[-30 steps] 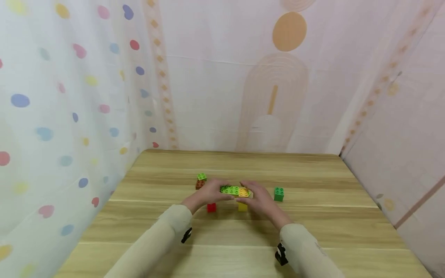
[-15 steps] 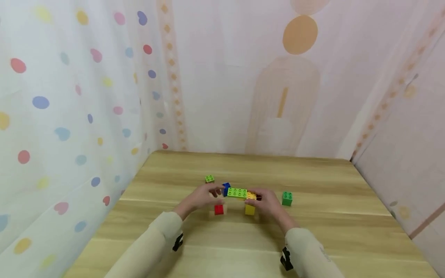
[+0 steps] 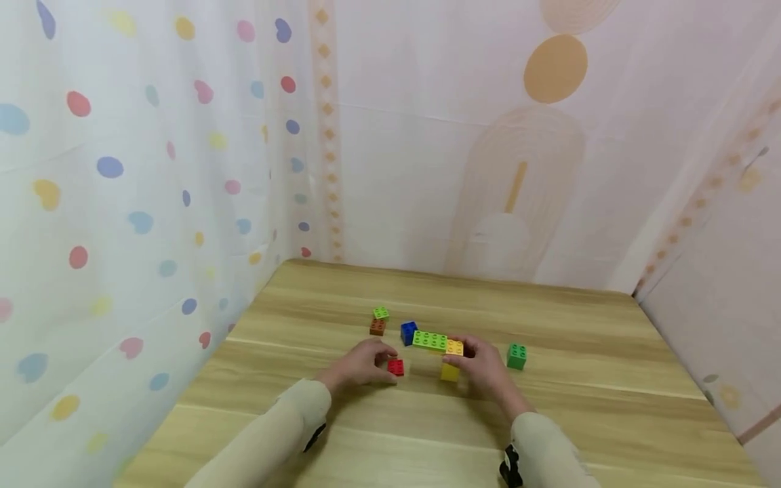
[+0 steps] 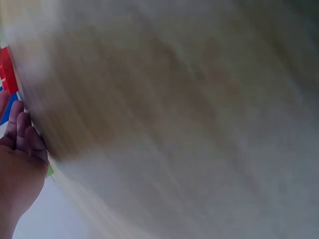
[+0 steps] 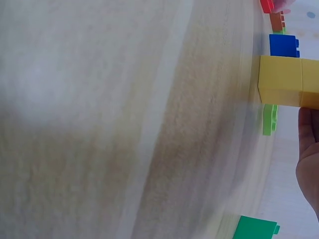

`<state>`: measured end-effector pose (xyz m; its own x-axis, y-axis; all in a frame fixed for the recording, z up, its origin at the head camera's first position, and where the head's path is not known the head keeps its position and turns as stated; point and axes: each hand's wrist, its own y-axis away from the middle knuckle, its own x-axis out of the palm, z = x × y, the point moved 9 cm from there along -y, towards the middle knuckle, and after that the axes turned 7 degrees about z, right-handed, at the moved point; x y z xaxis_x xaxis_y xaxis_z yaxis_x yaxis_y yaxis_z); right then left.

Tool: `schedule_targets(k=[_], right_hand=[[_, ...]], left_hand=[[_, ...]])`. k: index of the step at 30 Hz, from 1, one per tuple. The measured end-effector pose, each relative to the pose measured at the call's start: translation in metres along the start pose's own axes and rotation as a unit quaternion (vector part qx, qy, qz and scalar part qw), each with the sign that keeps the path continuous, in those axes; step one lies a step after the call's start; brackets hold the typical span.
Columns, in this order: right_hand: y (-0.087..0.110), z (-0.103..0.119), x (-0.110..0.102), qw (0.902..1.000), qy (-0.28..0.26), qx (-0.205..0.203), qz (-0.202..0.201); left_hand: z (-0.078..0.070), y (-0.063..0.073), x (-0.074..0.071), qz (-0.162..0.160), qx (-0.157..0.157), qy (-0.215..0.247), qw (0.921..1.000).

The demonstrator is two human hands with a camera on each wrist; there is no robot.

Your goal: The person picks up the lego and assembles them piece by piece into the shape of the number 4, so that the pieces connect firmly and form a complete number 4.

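- Nearest, at the bottom edge: cream left sleeve (image 3: 262, 434) and right sleeve (image 3: 546, 447), chunky black bits (image 3: 511, 466) strapped at the wrists.
- Bit farther in, right of centre: yellow block (image 3: 449, 372), under a yellow-orange studded brick (image 3: 454, 348) in a little stack.
- Right hand (image 3: 485, 366) on the right side of that stack, pinching the yellow-orange brick between thumb and fingers.
- Over to the left: small red brick (image 3: 396, 367), studs up on the table.
- Left hand (image 3: 361, 364) just left of it, thumb and fingers apart around the red brick, not clamped down; honestly can't tell about contact.
- Far right of the right hand: dark green brick (image 3: 516, 356), well apart from the rest.
- Long light green brick (image 3: 430, 340) just left of the yellow-orange one; no clue how joined.
- Blue brick (image 3: 409, 333) just beyond its left end.
- Farther left: brown brick (image 3: 377, 327), small lime brick (image 3: 381, 313) right at its far side.
- Then more wood-grain table (image 3: 518, 298), and pale patterned curtains (image 3: 396, 169) behind.
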<state>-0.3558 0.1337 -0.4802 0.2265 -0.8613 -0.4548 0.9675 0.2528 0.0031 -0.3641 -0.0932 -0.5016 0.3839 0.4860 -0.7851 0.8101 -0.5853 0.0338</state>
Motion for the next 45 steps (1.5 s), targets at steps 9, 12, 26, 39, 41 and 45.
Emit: schedule_targets(k=[9,12,26,39,41,45], right_hand=[[0.003,-0.001,-0.002,0.9974,-0.071,0.004,0.009],[0.002,-0.002,-0.002,0.9972,-0.074,0.009,0.004],[-0.001,-0.003,0.0,0.998,-0.06,0.015,0.012],[0.0,-0.002,0.002,0.9978,-0.064,0.012,0.015],[0.0,-0.003,0.003,0.9977,-0.064,0.013,0.015],[0.001,-0.005,0.004,0.9979,-0.062,0.013,0.016]], left_hand=[[-0.006,-0.007,-0.004,-0.001,-0.034,0.058,0.9977],[-0.008,-0.008,-0.01,-0.009,-0.055,0.128,0.9902],[-0.022,-0.023,-0.01,-0.012,-0.073,0.279,0.9575],[-0.033,-0.031,-0.003,0.02,-0.049,0.373,0.9262],[-0.033,-0.03,-0.002,0.024,-0.053,0.384,0.9215],[-0.035,-0.03,0.0,0.032,-0.054,0.405,0.9121]])
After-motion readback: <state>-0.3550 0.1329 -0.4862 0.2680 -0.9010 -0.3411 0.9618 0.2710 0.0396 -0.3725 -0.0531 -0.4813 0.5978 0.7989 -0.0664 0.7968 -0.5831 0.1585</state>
